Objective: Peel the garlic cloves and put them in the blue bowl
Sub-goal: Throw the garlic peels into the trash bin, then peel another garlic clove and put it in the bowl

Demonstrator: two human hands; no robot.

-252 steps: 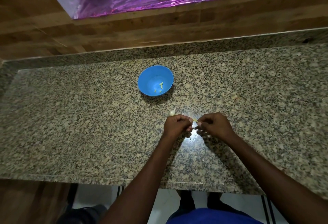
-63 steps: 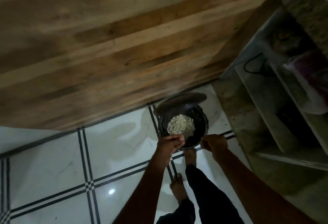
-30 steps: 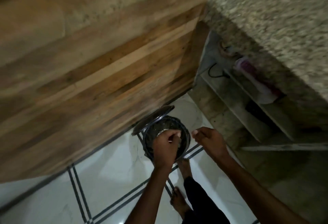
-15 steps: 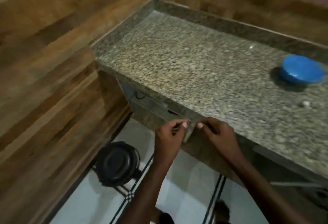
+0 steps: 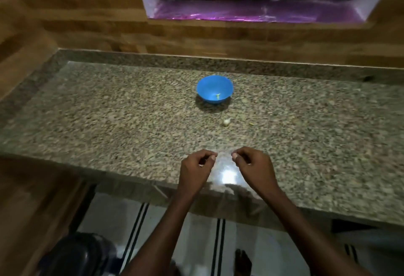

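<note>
One garlic clove (image 5: pixel 226 122) sits on the countertop (image 5: pixel 109 122), skin on by the look of it, roughly mid-counter, just toward my edge of the blue bowl (image 5: pixel 215 89) and apart from it. Bowl's further back toward the wall edge, w/ a few small yellow-green bits (image 5: pixel 218 95) inside; too small to say if they're peeled cloves or scraps. My hands hover near the front edge of the counter: left hand (image 5: pixel 196 169) w/ fingers curled, thumb and forefinger tips pressed together; right hand (image 5: pixel 253 166) the same, curled, tips pinched. Can't tell if either is pinching anything, maybe a shred of skin, but nothing shows between the tips, and the frame's a bit blurred. Small pale fleck (image 5: pixel 251 124) lies on the counter right of the clove, likely a bit of peel. Risks as I see 'em: clove's small and rounded, so a hasty grab could flick it rolling, maybe into the bowl's base, maybe off toward the front edge and down to the tiled floor (image 5: pixel 201 232), where there's a dark bin (image 5: pixel 76 256) below the left end. Light's dim w/ a glare spot between my hands, so I could miss leftover skin and drop a half-peeled clove in. Also, reaching for the clove w/ fingers bunched, I could nudge the light bowl and skid it back.
</note>
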